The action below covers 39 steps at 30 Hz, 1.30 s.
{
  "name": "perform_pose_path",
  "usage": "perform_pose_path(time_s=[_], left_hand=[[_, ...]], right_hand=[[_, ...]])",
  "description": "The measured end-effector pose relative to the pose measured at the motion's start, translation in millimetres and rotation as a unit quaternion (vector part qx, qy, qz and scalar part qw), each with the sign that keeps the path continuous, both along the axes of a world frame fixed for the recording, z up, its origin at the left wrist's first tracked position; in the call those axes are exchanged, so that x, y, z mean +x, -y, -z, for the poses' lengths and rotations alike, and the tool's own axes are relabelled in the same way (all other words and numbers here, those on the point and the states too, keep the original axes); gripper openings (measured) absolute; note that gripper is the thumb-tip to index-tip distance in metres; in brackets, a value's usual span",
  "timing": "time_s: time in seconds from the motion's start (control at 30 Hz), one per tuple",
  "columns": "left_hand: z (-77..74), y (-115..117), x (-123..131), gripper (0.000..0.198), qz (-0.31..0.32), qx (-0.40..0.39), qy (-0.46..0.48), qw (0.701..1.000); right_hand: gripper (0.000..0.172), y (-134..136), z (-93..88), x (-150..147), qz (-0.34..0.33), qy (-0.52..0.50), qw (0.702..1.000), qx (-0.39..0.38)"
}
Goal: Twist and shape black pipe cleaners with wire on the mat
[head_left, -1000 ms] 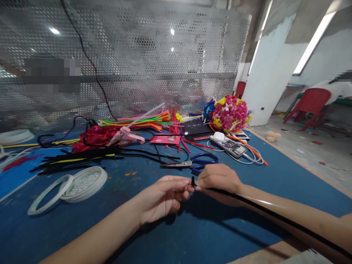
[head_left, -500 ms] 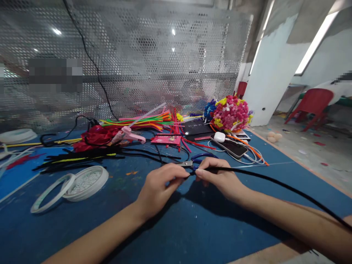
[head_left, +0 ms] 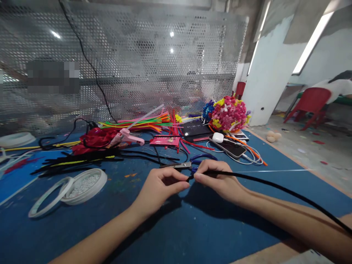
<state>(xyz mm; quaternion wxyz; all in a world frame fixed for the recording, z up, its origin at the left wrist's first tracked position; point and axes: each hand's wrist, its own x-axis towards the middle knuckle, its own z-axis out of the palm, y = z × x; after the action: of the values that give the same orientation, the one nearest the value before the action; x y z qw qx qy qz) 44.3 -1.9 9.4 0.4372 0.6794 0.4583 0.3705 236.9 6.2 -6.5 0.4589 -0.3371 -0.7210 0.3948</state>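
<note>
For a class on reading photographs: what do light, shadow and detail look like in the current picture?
Head view: glare spots the perforated panel; head view: dark shadows lie on the blue table beneath the left hand and right hand; head view: the black strip is hard to make out at its pinched end.

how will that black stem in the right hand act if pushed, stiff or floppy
The black stem probably flexes easily, as it bows in a long, smooth curve. It may have some spring, since it arches beyond the right hand without kinking. It's likely light, being thin.
</note>
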Motion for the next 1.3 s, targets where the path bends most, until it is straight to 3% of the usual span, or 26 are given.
perform_pose_path(time_s=[0.23, 0.37, 0.43, 0.53, 0.63, 0.73, 0.83, 0.93, 1.07, 1.13, 1.2, 1.3], left_hand=[[-6.2, 8.5, -0.2, 0.009, 0.004, 0.135, -0.209, 0.969], [-7.2, 9.6, 1.0, 0.011, 0.029, 0.124, -0.26, 0.957], [-5.8, 7.5, 1.3, 0.014, 0.044, 0.08, -0.255, 0.963], [-2.4, 1.9, -0.1, 0.018, 0.076, -0.064, -0.176, 0.979], [-0.4, -3.7, -2.9, 0.015, 0.111, -0.218, -0.04, 0.969], [-2.0, -3.9, -3.8, 0.024, 0.132, -0.302, 0.089, 0.94], [-4.5, 1.9, 0.0, 0.028, 0.11, -0.335, 0.184, 0.918], [-4.5, 7.5, 6.2, 0.026, 0.053, -0.326, 0.236, 0.914], [-1.1, 8.7, 8.4, 0.024, 0.009, -0.238, 0.194, 0.952], [0.2, 8.9, 3.4, 0.015, -0.014, -0.103, 0.109, 0.989], [1.9, 10.3, -5.8, 0.008, -0.008, 0.103, -0.007, 0.995], [5.5, 12.8, -20.1, 0.021, 0.041, 0.366, -0.154, 0.917]], right_hand=[[0.019, 2.6, 9.5, -1.0, -0.039, 0.069, 0.981, 0.177], [0.014, -4.6, 14.9, 1.6, -0.071, 0.127, 0.923, 0.357], [0.013, -8.1, 14.6, 4.2, -0.075, 0.175, 0.879, 0.438], [0.016, -10.2, 10.7, 8.6, -0.086, 0.23, 0.825, 0.508], [0.018, -10.1, 6.3, 12.4, -0.092, 0.236, 0.812, 0.525], [0.013, -10.4, 3.6, 14.7, -0.089, 0.207, 0.818, 0.53], [0.003, -9.1, 1.2, 14.5, -0.079, 0.12, 0.858, 0.494], [0.002, -4.3, -2.0, 12.6, -0.083, 0.049, 0.911, 0.401], [0.012, 2.6, -6.5, 8.7, -0.063, 0.025, 0.968, 0.243], [0.017, 4.2, -7.3, 5.6, -0.031, 0.008, 0.99, 0.134], [0.021, 4.4, -5.7, 1.5, -0.022, -0.029, 0.999, 0.002], [0.025, 3.0, 1.0, -4.6, -0.066, -0.108, 0.975, -0.185]])
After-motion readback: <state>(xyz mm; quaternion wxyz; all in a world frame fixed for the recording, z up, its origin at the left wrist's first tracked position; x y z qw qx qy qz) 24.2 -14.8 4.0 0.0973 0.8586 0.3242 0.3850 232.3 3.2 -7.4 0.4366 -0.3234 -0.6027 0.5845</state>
